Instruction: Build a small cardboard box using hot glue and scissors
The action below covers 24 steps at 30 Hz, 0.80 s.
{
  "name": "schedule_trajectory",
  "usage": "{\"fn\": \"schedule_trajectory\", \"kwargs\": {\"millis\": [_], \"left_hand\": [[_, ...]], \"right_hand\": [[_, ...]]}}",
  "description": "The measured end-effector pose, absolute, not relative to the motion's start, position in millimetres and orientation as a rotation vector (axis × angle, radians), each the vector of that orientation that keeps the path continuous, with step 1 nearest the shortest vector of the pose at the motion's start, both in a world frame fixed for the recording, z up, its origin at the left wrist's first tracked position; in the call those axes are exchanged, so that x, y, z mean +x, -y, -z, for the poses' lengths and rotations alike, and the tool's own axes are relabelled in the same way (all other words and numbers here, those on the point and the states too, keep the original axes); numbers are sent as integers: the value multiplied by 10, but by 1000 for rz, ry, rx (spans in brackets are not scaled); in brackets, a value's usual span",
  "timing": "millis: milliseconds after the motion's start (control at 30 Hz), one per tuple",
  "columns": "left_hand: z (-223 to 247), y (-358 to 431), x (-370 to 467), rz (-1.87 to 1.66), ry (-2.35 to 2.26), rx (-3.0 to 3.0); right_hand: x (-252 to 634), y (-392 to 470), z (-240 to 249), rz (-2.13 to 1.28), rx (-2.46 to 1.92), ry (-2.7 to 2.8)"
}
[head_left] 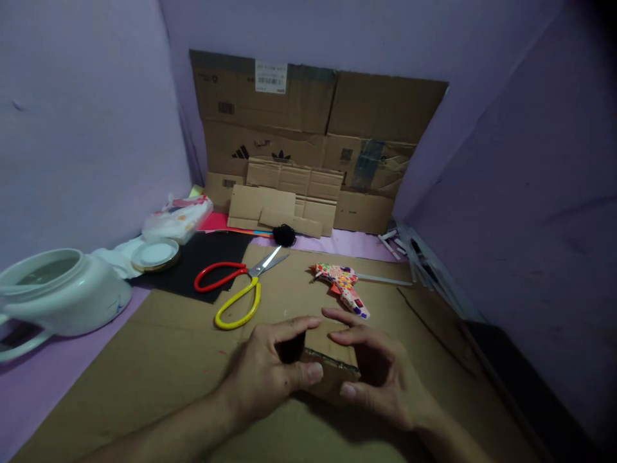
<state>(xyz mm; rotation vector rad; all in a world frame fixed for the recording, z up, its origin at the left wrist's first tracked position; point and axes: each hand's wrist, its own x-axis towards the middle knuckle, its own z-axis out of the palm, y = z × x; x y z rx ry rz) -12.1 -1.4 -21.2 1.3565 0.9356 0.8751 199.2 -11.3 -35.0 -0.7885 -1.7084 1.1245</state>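
Low in the middle of the head view is a small box-like cardboard piece (332,381), with a rough, shiny-looking edge along its near top side. My left hand (263,363) grips its left side, thumb on the near face and fingers curled over the far side. From the right, my right hand (388,376) closes round it, thumb at the front and fingers at the top and back. The underside of the piece is hidden. Just beyond the hands lie a patterned glue gun (342,283) and scissors (254,271) with one red and one yellow handle.
A cardboard sheet (168,366) covers the work surface. A white teapot (96,296), a round lid (155,254) and black paper (200,260) are at left. Black yarn (284,235) lies behind the scissors. Clear glue sticks (424,257) sit at right; cardboard panels (385,116) stand at the back.
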Motion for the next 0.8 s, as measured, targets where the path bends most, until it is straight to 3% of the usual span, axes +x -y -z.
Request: {"fn": "schedule_trajectory", "kwargs": {"millis": [800], "left_hand": [[180, 53, -90, -974, -978, 1493]], "right_hand": [[1954, 95, 321, -967, -750, 1677]]}}
